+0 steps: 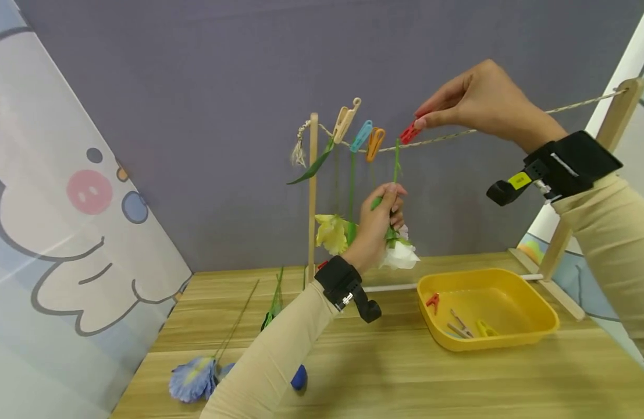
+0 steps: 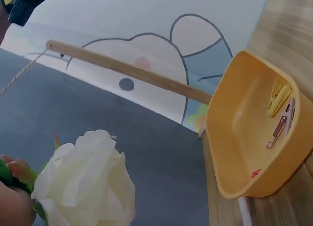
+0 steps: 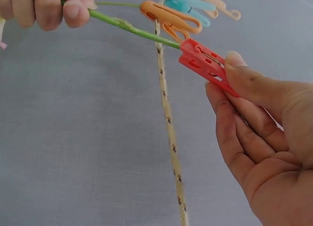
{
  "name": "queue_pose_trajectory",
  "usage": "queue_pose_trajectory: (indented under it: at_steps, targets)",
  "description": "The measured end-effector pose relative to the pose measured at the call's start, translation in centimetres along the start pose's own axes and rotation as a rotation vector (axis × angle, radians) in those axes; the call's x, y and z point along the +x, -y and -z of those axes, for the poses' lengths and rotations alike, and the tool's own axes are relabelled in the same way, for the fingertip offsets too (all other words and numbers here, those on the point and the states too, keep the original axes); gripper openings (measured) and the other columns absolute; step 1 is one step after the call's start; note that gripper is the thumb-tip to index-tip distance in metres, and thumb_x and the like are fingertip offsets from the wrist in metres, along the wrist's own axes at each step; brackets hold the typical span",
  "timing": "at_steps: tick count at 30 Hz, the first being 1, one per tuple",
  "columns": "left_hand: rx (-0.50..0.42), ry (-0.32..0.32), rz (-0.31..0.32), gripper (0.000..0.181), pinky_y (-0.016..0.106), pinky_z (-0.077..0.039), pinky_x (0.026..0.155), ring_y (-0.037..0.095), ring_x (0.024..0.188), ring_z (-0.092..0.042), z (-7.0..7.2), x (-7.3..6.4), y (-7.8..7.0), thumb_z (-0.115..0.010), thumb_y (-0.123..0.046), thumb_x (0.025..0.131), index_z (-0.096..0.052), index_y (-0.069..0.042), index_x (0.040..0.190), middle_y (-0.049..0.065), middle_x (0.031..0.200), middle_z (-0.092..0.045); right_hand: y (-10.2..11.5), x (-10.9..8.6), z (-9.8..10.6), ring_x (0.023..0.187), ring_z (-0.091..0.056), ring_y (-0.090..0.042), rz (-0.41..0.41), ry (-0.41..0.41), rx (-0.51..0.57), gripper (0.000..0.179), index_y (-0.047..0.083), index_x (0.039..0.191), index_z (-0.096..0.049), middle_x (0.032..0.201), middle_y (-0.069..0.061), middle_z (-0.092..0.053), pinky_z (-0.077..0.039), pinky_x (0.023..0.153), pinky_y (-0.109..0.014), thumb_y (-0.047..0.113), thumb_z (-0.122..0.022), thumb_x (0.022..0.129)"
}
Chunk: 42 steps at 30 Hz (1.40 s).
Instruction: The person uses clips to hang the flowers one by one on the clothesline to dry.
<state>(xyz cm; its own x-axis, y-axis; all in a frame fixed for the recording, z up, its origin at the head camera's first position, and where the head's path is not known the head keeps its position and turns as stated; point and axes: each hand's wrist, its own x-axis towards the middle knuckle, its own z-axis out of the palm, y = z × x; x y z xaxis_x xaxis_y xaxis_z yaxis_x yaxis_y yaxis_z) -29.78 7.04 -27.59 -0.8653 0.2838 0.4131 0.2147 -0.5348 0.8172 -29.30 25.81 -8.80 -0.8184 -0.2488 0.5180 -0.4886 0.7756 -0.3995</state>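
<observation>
My left hand point(image 1: 380, 221) grips the green stem point(image 1: 397, 160) of a white artificial flower point(image 1: 401, 255), whose bloom hangs downward; the left wrist view shows the white bloom point(image 2: 88, 179) up close. Between thumb and fingers, my right hand point(image 1: 481, 107) pinches a red clothespin point(image 1: 409, 132). In the right wrist view the red clothespin point(image 3: 208, 64) meets the stem's top end, beside the rope point(image 3: 168, 118). Whether its jaws also take in the rope I cannot tell. Beige point(image 1: 344, 124), blue point(image 1: 361, 137) and orange clothespins point(image 1: 374, 144) sit on the rope to the left.
A yellow basin point(image 1: 442, 343) with several clothespins stands on the wooden table at right. A yellow flower point(image 1: 332, 234) hangs behind my left hand. A blue-purple flower point(image 1: 193, 379) lies front left. Wooden posts point(image 1: 313, 198) hold the rope's ends.
</observation>
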Motion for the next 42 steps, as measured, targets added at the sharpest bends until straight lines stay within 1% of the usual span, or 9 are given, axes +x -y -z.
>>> queue_pose_trajectory:
  at_steps: [3,6,10,14,20,28,33,38,42]
  targets:
    - [-0.014,-0.018,0.012,0.024,0.023,-0.032,0.052,0.012,0.056,-0.031,0.5,0.6,0.2,-0.048,-0.028,0.110,-0.064,-0.012,0.101,-0.002,0.074,-0.040,-0.1,0.4,-0.2,0.081,-0.053,-0.023,0.009,0.019,-0.024,0.030,0.018,0.104,-0.083,0.087,0.010,-0.078,-0.033,0.061,-0.032,0.042,-0.085,0.086]
    - [-0.011,-0.027,0.017,0.025,0.022,-0.033,0.052,0.011,0.056,-0.032,1.1,1.1,0.3,-0.048,-0.029,0.110,-0.064,-0.012,0.101,-0.003,0.074,-0.041,0.1,1.1,-0.6,0.085,-0.056,-0.023,0.019,0.043,-0.045,0.030,0.018,0.104,-0.083,0.088,0.008,-0.079,-0.036,0.064,-0.032,0.042,-0.084,0.086]
    - [-0.003,-0.033,0.023,0.024,0.023,-0.034,0.052,0.011,0.057,-0.033,1.5,1.2,0.4,-0.049,-0.030,0.109,-0.064,-0.013,0.101,-0.003,0.074,-0.041,0.4,1.5,-1.2,0.088,-0.061,-0.019,0.031,0.060,-0.065,0.030,0.017,0.103,-0.084,0.090,0.003,-0.079,-0.041,0.067,-0.030,0.042,-0.084,0.086]
    - [0.001,-0.037,0.033,0.024,0.023,-0.034,0.052,0.011,0.057,-0.033,1.4,1.2,0.6,-0.050,-0.031,0.109,-0.065,-0.014,0.100,-0.003,0.074,-0.041,0.2,1.5,-1.4,0.088,-0.062,-0.017,0.020,0.064,-0.069,0.030,0.018,0.102,-0.084,0.090,0.003,-0.079,-0.041,0.067,-0.030,0.043,-0.085,0.086]
    - [-0.004,-0.033,0.038,0.023,0.023,-0.034,0.052,0.011,0.057,-0.032,1.4,1.3,0.7,-0.049,-0.029,0.110,-0.064,-0.014,0.101,-0.003,0.075,-0.041,0.1,1.9,-1.5,0.089,-0.059,-0.020,0.006,0.067,-0.062,0.033,0.017,0.104,-0.083,0.091,0.004,-0.079,-0.040,0.069,-0.033,0.045,-0.085,0.085]
    - [0.019,-0.046,0.037,0.024,0.022,-0.034,0.052,0.011,0.057,-0.032,1.3,1.6,0.5,-0.049,-0.030,0.110,-0.065,-0.015,0.101,-0.003,0.074,-0.041,0.3,2.8,-1.7,0.081,-0.054,-0.021,0.033,0.064,-0.115,0.036,0.017,0.101,-0.084,0.088,0.006,-0.079,-0.037,0.063,-0.032,0.049,-0.084,0.084]
    - [0.024,-0.056,0.045,0.024,0.023,-0.034,0.052,0.010,0.057,-0.032,1.3,1.6,0.6,-0.049,-0.030,0.110,-0.065,-0.014,0.101,-0.003,0.074,-0.041,0.2,2.8,-1.8,0.077,-0.057,-0.020,0.047,0.089,-0.127,0.032,0.019,0.097,-0.085,0.087,0.006,-0.079,-0.037,0.061,-0.031,0.048,-0.084,0.084]
    - [0.036,-0.063,0.051,0.024,0.022,-0.034,0.051,0.011,0.056,-0.032,1.3,1.6,0.7,-0.050,-0.030,0.109,-0.065,-0.015,0.100,-0.003,0.073,-0.041,0.1,2.8,-1.9,0.078,-0.059,-0.020,0.069,0.109,-0.131,0.029,0.021,0.097,-0.085,0.088,0.005,-0.079,-0.037,0.061,-0.031,0.048,-0.083,0.085]
    - [0.062,-0.064,0.048,0.024,0.022,-0.036,0.051,0.011,0.057,-0.034,1.4,1.5,0.7,-0.050,-0.030,0.109,-0.066,-0.015,0.100,-0.003,0.074,-0.042,0.0,2.7,-2.0,0.082,-0.061,-0.020,0.072,0.115,-0.112,0.028,0.020,0.097,-0.084,0.090,0.003,-0.079,-0.039,0.065,-0.030,0.046,-0.083,0.086]
